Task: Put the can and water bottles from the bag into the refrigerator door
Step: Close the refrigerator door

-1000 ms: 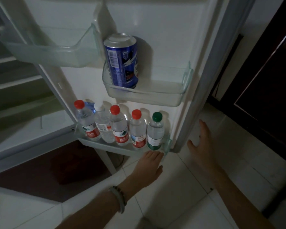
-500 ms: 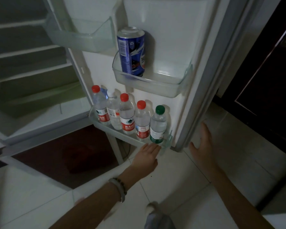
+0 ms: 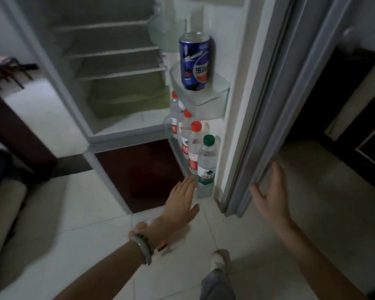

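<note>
A blue can (image 3: 194, 61) stands upright in the middle door shelf (image 3: 217, 100) of the refrigerator door (image 3: 256, 109). Below it, several water bottles stand in a row in the bottom door shelf (image 3: 204, 191): red-capped ones (image 3: 194, 146) and a green-capped one (image 3: 207, 161) nearest me. My left hand (image 3: 182, 202) is flat with straight fingers, its fingertips at the front of the bottom shelf. My right hand (image 3: 271, 191) is open with its fingers against the door's outer edge. Neither hand holds anything. No bag is in view.
The refrigerator interior (image 3: 117, 79) is open with bare shelves and a green drawer. A dark floor mat (image 3: 143, 174) lies under the door. A cushioned seat (image 3: 2, 213) is at the left. My shoe (image 3: 219, 260) stands on the white tile floor. A dark doorway (image 3: 344, 126) is at the right.
The door has swung toward the refrigerator body, so its shelves now appear edge-on. Both hands have moved along with the door. The view has shifted left.
</note>
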`<state>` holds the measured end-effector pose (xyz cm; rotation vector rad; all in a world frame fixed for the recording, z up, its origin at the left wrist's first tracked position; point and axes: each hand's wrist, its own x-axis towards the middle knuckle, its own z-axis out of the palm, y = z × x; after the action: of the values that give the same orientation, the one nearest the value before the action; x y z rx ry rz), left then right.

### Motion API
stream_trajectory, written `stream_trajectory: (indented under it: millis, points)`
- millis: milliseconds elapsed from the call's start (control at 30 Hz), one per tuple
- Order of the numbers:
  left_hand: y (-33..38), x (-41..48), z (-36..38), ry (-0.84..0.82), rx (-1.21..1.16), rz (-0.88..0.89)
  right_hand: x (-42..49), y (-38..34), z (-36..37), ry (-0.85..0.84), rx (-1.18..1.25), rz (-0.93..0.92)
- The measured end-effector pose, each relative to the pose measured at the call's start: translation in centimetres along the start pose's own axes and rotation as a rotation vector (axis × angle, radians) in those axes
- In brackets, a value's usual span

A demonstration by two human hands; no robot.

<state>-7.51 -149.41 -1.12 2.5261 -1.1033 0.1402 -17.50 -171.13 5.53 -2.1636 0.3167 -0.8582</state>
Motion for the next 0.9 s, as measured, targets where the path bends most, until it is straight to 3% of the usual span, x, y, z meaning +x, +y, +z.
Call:
stream_trajectory:
  millis: [167, 400, 900]
  points:
    - [-1.0, -4.0, -6.0, 0.217, -0.129, -0.098, -2.9, -4.8, 5.3, -0.117, 0.202, -0.076]
    - [-3.3, -8.2, -12.4, 0.391, -0.205, -0.21, -3.7, -10.7, 11.6, -0.378, 0.194, -0.38]
    - [-22.0, -6.5, -18.6, 0.528, -0.033, -0.569, 8.6, -18.7, 33.0, -0.491, -0.184, -0.744]
